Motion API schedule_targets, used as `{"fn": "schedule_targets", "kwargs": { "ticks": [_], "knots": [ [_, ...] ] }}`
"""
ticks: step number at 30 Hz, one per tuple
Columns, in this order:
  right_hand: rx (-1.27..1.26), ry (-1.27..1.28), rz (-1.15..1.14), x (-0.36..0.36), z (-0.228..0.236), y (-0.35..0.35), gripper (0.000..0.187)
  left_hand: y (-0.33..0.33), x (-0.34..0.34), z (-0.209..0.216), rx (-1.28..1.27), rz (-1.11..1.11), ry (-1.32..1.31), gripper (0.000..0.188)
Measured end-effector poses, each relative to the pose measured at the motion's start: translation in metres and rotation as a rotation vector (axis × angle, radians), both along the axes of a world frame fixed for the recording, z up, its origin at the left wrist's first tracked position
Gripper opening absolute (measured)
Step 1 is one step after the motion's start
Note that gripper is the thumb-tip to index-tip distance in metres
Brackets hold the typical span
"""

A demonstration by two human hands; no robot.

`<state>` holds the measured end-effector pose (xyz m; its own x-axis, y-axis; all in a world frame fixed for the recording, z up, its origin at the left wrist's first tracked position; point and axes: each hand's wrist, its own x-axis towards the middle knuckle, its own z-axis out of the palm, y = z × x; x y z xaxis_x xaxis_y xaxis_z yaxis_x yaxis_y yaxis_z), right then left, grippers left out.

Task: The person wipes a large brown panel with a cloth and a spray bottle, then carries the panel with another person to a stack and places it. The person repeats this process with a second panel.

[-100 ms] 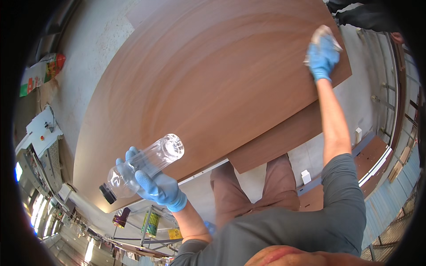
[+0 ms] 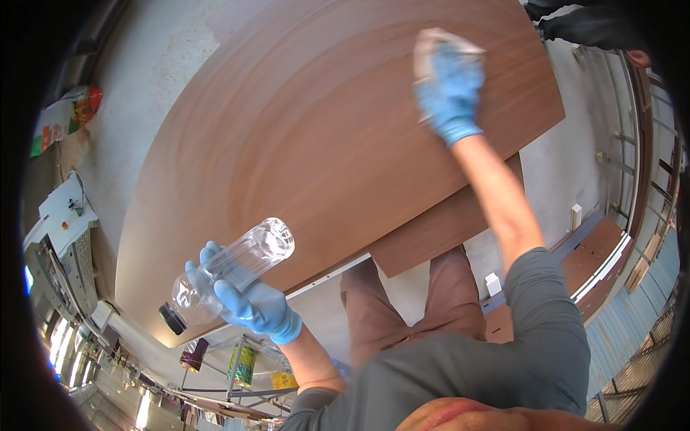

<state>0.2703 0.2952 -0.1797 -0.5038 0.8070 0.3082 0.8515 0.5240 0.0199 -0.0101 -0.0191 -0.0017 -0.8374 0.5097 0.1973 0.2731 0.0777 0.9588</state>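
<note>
A large brown wood-look panel [image 2: 323, 165] lies flat in front of me, with faint curved streaks over its surface. My right hand [image 2: 451, 90], in a blue glove and blurred by motion, presses a pale cloth [image 2: 429, 44] onto the panel's far right part. The cloth sticks out around the fingers. My left hand [image 2: 251, 305], also gloved in blue, is wrapped round a clear plastic bottle [image 2: 251, 251] with a black cap. The bottle is held tilted over the panel's near left edge, its cap end pointing down and left.
Under the panel's near edge shows a second brown board [image 2: 431, 233]. A rack with rolls of film, one of them green [image 2: 243, 365], stands at lower left. Someone's dark-clothed leg [image 2: 589, 27] is at the far right corner. Further brown boards [image 2: 586, 251] lie at right.
My right hand has swept the cloth leftward across the panel, away from its right corner. The left hand and the bottle have hardly moved.
</note>
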Motion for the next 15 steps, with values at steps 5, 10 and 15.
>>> {"fn": "schedule_targets", "kwargs": {
  "ticks": [5, 10, 15],
  "knots": [
    [-0.623, 0.435, 0.643, -0.209, 0.015, -0.232, 0.053, -0.035, -0.018, 0.013, 0.038, 0.061, 0.007, 0.065],
    [-0.073, -0.176, 1.092, -0.263, 0.029, -0.365, 0.055, -0.061, -0.028, 0.035, -0.056, -0.014, 0.194, 0.067],
    [-0.491, 0.358, 0.939, -0.2, 0.018, -0.293, 0.05, -0.053, -0.021, 0.024, -0.066, -0.193, 0.319, 0.059]
  ]
}}
